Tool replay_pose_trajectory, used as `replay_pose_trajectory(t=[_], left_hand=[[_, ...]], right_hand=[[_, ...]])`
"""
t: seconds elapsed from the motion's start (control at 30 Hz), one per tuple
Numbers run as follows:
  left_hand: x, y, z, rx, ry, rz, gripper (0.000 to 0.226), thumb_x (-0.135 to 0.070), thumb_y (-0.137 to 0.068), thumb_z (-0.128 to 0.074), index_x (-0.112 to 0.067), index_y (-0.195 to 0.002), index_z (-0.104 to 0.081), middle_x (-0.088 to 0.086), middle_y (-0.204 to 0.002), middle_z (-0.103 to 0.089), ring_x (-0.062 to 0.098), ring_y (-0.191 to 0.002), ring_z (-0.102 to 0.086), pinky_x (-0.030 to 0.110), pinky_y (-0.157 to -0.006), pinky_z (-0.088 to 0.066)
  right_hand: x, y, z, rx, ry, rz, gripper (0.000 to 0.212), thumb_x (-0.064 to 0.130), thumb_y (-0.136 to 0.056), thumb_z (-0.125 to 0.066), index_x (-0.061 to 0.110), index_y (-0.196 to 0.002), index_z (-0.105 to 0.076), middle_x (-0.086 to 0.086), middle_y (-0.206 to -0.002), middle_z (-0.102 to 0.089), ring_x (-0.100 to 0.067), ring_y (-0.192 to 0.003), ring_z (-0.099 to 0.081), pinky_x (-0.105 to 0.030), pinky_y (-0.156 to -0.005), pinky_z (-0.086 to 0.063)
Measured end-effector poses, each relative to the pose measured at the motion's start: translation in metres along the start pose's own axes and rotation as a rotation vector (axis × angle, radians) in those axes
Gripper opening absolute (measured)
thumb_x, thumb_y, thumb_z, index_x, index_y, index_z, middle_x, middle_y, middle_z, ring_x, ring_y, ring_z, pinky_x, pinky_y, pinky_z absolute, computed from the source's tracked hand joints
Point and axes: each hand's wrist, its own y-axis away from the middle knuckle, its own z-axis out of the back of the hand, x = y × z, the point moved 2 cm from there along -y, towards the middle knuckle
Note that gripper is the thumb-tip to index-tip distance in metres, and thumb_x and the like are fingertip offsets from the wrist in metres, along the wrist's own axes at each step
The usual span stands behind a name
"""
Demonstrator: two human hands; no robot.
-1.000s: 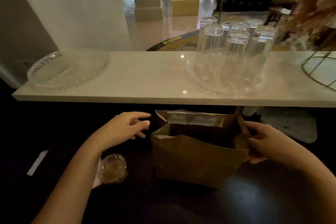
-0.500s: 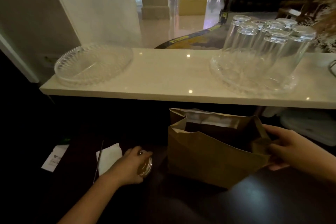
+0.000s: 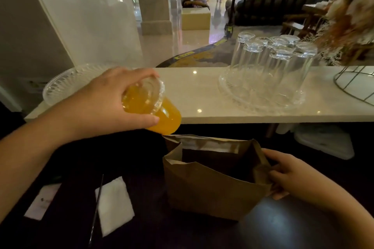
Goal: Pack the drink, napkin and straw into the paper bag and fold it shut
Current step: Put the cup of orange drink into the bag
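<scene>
My left hand grips the lid end of a clear plastic cup of orange drink, held tilted in the air just above the left rim of the open brown paper bag. My right hand pinches the bag's right edge and holds it open on the dark counter. A white folded napkin lies flat to the left of the bag. A thin dark straw lies along the napkin's left side.
A white marble shelf runs behind the bag, carrying a glass tray of upturned glasses, an empty glass dish and a wire frame. A small white card lies at the far left. A white container sits under the shelf.
My left hand closed on the drink cup on the counter and lifted it up and right, to above the bag's mouth. My right hand stayed on the bag's edge.
</scene>
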Motion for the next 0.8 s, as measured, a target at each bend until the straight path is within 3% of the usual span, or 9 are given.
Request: replay_pose_trajectory(t=[0.17,0.4,0.53,0.67,0.73,0.8], left_hand=[[-0.056,-0.031,-0.050,0.201,0.002,-0.165,0.074,-0.058,-0.058,-0.069,-0.054,-0.121,-0.032,-0.010,-0.112,-0.040,0.011,-0.100,-0.046,0.023,-0.075,-0.040],[-0.065,-0.032,-0.128,0.490,-0.151,-0.307,0.082,-0.055,-0.067,-0.067,-0.047,-0.133,-0.018,-0.008,-0.128,-0.029,0.008,-0.106,-0.033,0.025,-0.086,-0.046],[-0.053,-0.035,-0.142,0.713,-0.186,-0.276,0.083,-0.058,-0.068,-0.066,-0.048,-0.134,-0.015,-0.013,-0.128,-0.028,0.007,-0.109,-0.036,0.020,-0.084,-0.047],[-0.041,-0.051,-0.157,1.007,-0.004,-0.158,0.069,-0.048,-0.075,-0.068,-0.048,-0.131,-0.028,-0.027,-0.113,-0.035,0.002,-0.108,-0.040,0.010,-0.078,-0.041],[-0.040,-0.052,-0.169,1.057,-0.018,-0.120,0.069,-0.042,-0.076,-0.069,-0.046,-0.131,-0.028,-0.022,-0.120,-0.039,0.006,-0.111,-0.043,0.013,-0.081,-0.043],[-0.040,-0.050,-0.189,0.985,-0.127,-0.175,0.074,-0.039,-0.075,-0.070,-0.039,-0.135,-0.027,-0.009,-0.137,-0.040,0.012,-0.120,-0.044,0.023,-0.093,-0.045]], right_hand=[[0.005,-0.004,-0.007,0.002,0.033,0.028,0.047,0.006,-0.090,-0.048,0.052,-0.102,-0.043,-0.003,-0.085,-0.071,-0.010,-0.066,-0.071,-0.022,-0.056,-0.058],[0.003,-0.003,-0.006,-0.053,0.083,0.061,0.041,0.010,-0.090,-0.048,0.037,-0.121,-0.044,0.004,-0.088,-0.067,-0.009,-0.078,-0.069,-0.020,-0.065,-0.057],[0.002,-0.002,-0.007,-0.071,0.066,0.095,0.048,0.009,-0.090,-0.044,0.040,-0.126,-0.039,-0.001,-0.093,-0.069,-0.015,-0.077,-0.071,-0.030,-0.072,-0.060],[0.003,-0.002,-0.011,-0.052,0.124,0.132,0.056,0.011,-0.090,-0.041,0.042,-0.135,-0.026,-0.003,-0.098,-0.069,-0.016,-0.081,-0.067,-0.035,-0.075,-0.058],[0.002,-0.003,-0.013,-0.039,0.139,0.147,0.059,0.012,-0.091,-0.039,0.041,-0.138,-0.019,-0.005,-0.098,-0.068,-0.019,-0.082,-0.066,-0.036,-0.077,-0.057],[0.000,-0.004,-0.015,-0.029,0.133,0.169,0.061,0.012,-0.091,-0.039,0.040,-0.139,-0.015,-0.001,-0.091,-0.064,-0.015,-0.073,-0.062,-0.030,-0.071,-0.056]])
